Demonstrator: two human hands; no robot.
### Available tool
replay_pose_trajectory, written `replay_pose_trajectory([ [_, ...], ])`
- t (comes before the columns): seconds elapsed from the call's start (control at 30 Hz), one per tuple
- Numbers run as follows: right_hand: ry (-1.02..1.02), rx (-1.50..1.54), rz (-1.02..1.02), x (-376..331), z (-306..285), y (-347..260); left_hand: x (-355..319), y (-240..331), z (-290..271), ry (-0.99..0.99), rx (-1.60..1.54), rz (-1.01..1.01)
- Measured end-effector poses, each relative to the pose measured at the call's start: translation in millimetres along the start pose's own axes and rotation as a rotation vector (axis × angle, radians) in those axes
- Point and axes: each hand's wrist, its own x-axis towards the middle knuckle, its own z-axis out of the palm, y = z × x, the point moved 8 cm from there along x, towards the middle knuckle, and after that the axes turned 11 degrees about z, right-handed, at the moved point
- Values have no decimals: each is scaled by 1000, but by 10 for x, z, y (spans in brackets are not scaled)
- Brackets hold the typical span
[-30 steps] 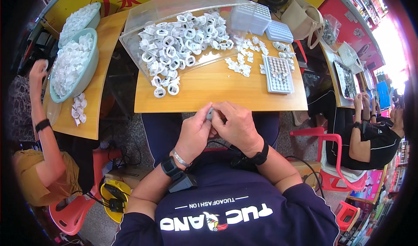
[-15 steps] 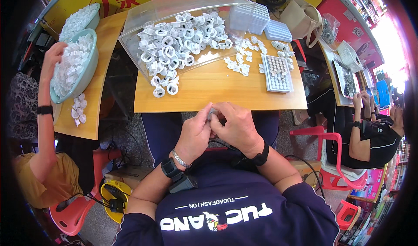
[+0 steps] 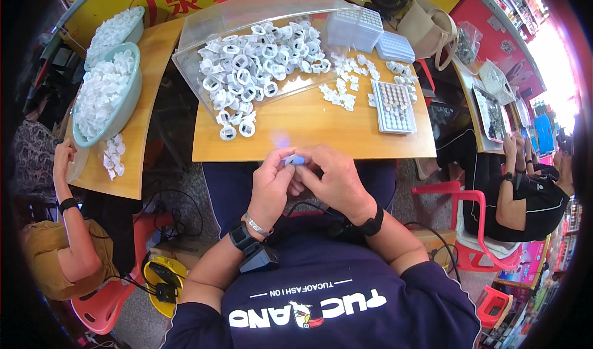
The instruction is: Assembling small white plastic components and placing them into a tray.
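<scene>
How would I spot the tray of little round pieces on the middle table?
Find the middle wooden table. Near its right edge lies a shallow rectangular tray, below the flat pale-blue tray in the picture. Its rows mix brownish and white round pieces, whereas the flat pale-blue tray looks evenly pale.

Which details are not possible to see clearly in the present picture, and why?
Head view, throughout:
Small part: its shape, mostly covered by the left hand and right hand.
Purple smear beyond the hands: too blurred to identify.
White ring pieces: the lower ones, hidden under upper ones.
Round pieces in the tray: surface detail, too small.
Co-worker at left: head, cut off by the dark picture edge.
</scene>
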Motion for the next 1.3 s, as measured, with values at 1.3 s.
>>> replay_pose_trajectory([
  [1.3,95,11,179,2580,-1890,-491,903,271,304,-166,-126,33],
])
